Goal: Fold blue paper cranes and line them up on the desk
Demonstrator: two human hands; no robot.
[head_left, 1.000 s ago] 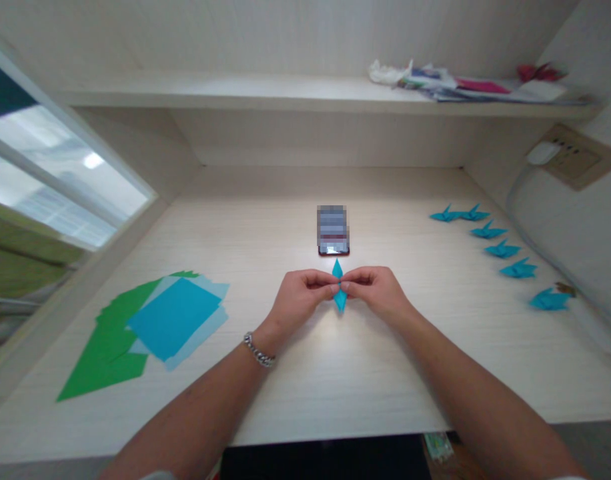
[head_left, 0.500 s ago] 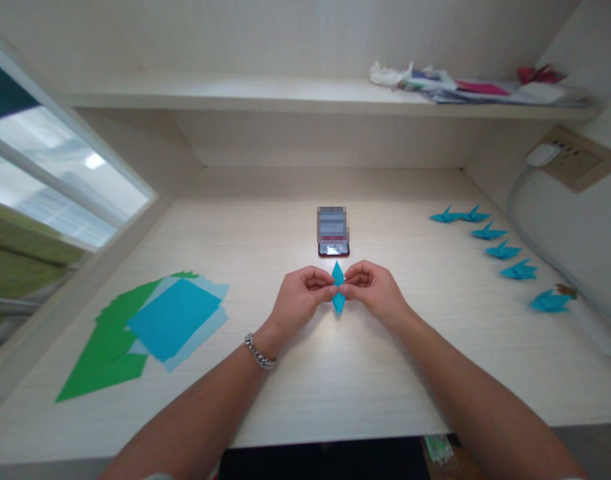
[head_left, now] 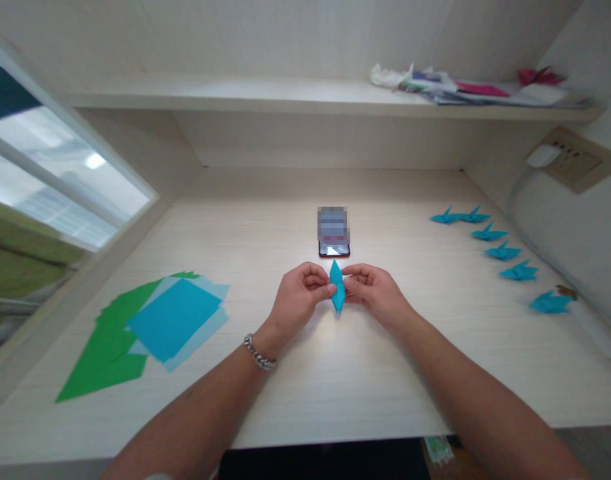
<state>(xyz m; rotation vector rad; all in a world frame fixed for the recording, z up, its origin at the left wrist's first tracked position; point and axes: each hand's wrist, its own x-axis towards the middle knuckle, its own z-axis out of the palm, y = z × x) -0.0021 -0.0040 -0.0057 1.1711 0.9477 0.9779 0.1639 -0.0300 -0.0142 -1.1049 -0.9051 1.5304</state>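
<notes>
A narrow, diamond-shaped piece of folded blue paper (head_left: 337, 288) is held between my two hands above the desk, its points facing away from and toward me. My left hand (head_left: 301, 288) pinches its left edge, thumb on top. On the opposite side, my right hand (head_left: 373, 288) has thumb and fingers closed on the right edge. The fingers behind the paper are partly hidden. Just beyond it lies a phone (head_left: 334, 232) with a blurred screen.
Blue and green paper sheets (head_left: 178, 320) (head_left: 103, 340) lie fanned at the left. Several folded blue paper cranes (head_left: 519, 271) line the right side. A white cable (head_left: 515, 193) runs from the wall socket (head_left: 580, 160). Above, a shelf (head_left: 235, 93) carries papers.
My right thumb has shifted from the middle of the folded paper to its right edge, uncovering more of it. The paper has tilted slightly, its far tip moving left.
</notes>
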